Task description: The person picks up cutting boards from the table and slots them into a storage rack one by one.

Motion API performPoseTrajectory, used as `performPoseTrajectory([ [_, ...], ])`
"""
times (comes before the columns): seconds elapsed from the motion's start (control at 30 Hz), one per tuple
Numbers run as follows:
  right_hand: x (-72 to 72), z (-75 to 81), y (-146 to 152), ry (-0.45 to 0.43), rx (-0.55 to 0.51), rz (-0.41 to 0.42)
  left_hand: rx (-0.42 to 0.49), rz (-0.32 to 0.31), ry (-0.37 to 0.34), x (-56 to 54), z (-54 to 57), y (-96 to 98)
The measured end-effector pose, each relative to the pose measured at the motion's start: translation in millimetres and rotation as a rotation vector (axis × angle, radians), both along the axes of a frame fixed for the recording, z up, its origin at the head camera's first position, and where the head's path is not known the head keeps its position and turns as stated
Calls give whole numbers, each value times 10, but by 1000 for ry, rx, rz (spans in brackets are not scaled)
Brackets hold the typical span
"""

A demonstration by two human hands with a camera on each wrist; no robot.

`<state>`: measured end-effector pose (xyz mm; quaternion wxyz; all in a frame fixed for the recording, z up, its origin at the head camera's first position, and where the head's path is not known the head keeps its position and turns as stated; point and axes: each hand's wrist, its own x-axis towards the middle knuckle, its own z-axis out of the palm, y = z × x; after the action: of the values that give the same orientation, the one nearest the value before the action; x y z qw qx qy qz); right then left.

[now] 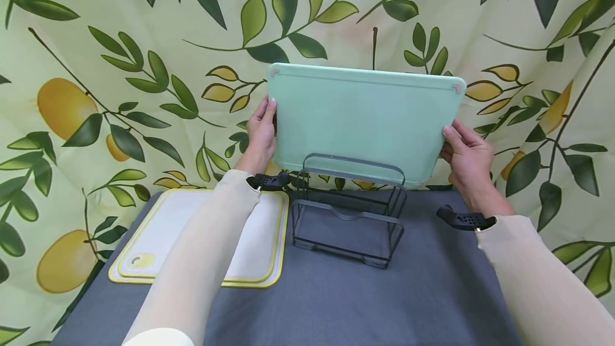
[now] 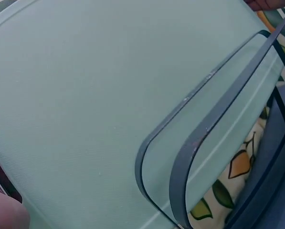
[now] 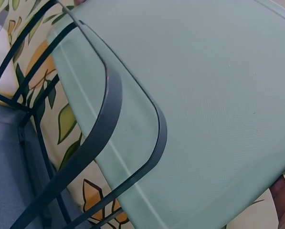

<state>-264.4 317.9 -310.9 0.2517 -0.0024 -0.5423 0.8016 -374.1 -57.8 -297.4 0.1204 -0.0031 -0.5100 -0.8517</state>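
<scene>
Left hand (image 1: 259,135) and right hand (image 1: 468,159) each pinched a short side of a pale mint-green, rectangular cutting board (image 1: 360,116) with pinkish corners, thumbs toward the front. Held up lengthwise and tilted slightly, the board stood behind the rounded hoops of a dark grey metal wire rack (image 1: 351,217), its lower edge above the dark blue-grey cloth tabletop (image 1: 336,303); whether board and rack touched could not be told. Left of the rack, white cutting boards with yellow rims (image 1: 168,228) lay flat, stacked, before a cream fabric backdrop printed with fruit and leaves (image 1: 144,15).
</scene>
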Motion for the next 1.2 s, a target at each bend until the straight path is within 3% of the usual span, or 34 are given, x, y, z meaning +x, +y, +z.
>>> performPoseTrajectory([
  [0.47, -14, -117, 35, -33, 20, 4, -10, 17, -6, 80, -240, 19],
  [0.6, -16, -147, 28, -40, 64, -13, -23, 12, -24, 101, -270, 14],
  [0.8, -21, -218, 10, -63, 54, 16, -33, 26, -39, 117, -322, -7],
  [1.2, -41, -335, 15, -69, 45, -2, -68, 10, -67, 144, -445, -22],
])
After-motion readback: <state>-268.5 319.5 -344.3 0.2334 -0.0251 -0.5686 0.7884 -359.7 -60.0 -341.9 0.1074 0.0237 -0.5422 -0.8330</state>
